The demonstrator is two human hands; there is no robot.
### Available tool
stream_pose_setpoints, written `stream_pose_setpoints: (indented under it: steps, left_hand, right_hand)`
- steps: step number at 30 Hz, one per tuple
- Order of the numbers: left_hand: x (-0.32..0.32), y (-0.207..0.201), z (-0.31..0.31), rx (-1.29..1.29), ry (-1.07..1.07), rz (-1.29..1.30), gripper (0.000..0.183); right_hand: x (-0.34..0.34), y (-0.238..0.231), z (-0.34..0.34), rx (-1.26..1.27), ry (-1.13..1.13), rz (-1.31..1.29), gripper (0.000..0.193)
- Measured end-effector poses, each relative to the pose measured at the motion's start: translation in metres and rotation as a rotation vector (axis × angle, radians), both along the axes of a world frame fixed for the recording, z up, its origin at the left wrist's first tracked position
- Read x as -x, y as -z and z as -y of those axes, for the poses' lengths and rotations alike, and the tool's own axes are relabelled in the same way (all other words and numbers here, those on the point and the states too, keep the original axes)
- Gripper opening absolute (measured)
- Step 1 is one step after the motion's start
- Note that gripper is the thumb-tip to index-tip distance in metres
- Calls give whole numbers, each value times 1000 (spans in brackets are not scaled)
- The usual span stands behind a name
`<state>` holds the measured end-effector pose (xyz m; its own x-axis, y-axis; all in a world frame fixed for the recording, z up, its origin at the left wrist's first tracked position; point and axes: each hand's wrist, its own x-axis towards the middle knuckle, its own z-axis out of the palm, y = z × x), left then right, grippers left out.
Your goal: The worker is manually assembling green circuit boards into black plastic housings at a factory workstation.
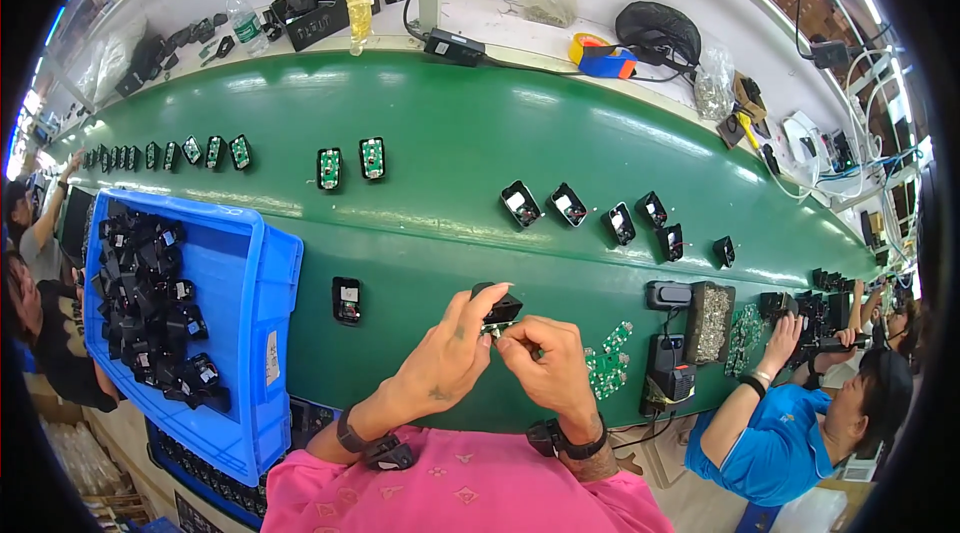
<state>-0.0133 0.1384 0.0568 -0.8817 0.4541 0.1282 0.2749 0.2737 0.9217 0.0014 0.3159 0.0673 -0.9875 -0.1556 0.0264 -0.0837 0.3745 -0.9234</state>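
Left hand (440, 358) curls firmly around 1 black case (505, 310) over the green table (420, 258); right hand (552, 361) pinches closed at its near edge, on what I can't tell, boards (608, 365) just beside!

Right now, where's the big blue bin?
The blue bin is at the left of the head view, on the person's left. A lone black case lies on the green table between it and the left hand.
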Motion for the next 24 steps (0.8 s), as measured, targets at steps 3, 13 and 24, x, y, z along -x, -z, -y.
stream_pose_setpoints:
  steps: [3, 13, 24]
  left_hand:
    - [-2, 0, -1, 93, 14, -6, 61]
    - [-2, 0, -2, -3, -42, -29, 59]
    - [-3, -3, -3, 102, -22, -87, 61]
  right_hand:
    - [-1, 0, 0, -17, -18, 11, 5]
    - [-2, -4, 2, -59, -59, -155, 4]
    - [-4, 3, 3, -48, 16, -100, 3]
